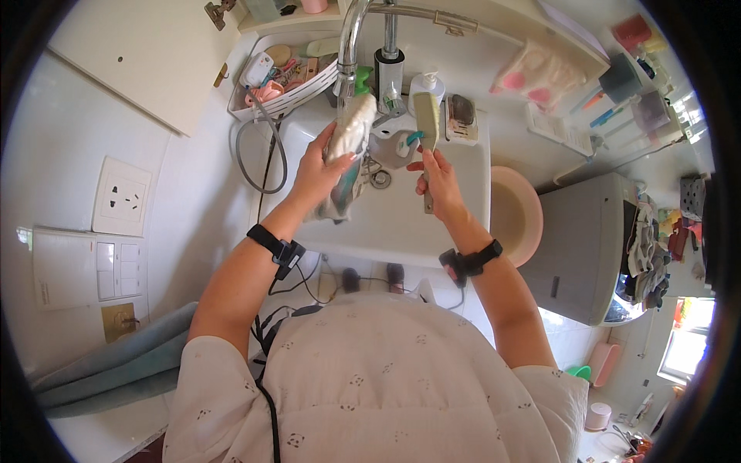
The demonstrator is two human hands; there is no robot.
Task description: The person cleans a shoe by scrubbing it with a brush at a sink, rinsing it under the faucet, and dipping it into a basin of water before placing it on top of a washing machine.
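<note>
My left hand (312, 174) grips a shoe (354, 127) under the tap (350, 46), its whitish sole turned up toward me. The shoe's lower part, greyish and teal, is smeared by motion, and what looks like water runs onto it. In my right hand (441, 181) is a pale green scrubbing brush (426, 114), held by its handle with the head pointing away from me. The brush stays apart from the shoe, to its right. Both hands are over the white sink (386, 231).
A white basket (316, 89) of small items stands at the sink's far left, beside a grey hose (284, 166). Behind the brush are a pump bottle (427, 81) and a soap dish (462, 137). A pink basin (532, 216) and a grey washing machine (575, 239) stand right.
</note>
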